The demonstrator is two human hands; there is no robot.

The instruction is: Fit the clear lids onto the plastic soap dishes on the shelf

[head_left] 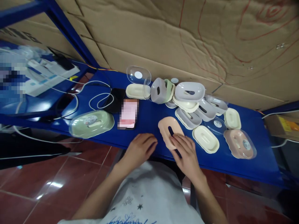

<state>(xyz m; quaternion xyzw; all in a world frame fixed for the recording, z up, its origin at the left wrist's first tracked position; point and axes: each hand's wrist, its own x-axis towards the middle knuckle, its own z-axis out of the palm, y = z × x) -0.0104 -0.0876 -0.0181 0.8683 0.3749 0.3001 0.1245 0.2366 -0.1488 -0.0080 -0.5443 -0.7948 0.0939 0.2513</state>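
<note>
My right hand (185, 152) grips the near edge of a peach soap dish (167, 127) with a long slot in its middle. The dish tilts at the front of the blue table; the thumb lies under the others, partly hidden. My left hand (141, 147) hangs just left of it over the table edge, fingers loosely bent with a gap to the thumb, holding nothing visible. Near the right hand are a cream soap tray (206, 139) and a grey-lilac soap dish (188, 118). Behind them a pale lilac dish (189, 91) rests on a cream piece.
A green soap dish with clear lid (93, 123) and a lit phone (128, 113) lie left on the blue table (147, 116). A lidded pink dish (239, 143) sits at right. White cables (101, 82) loop leftward. Cardboard (144, 40) stands behind.
</note>
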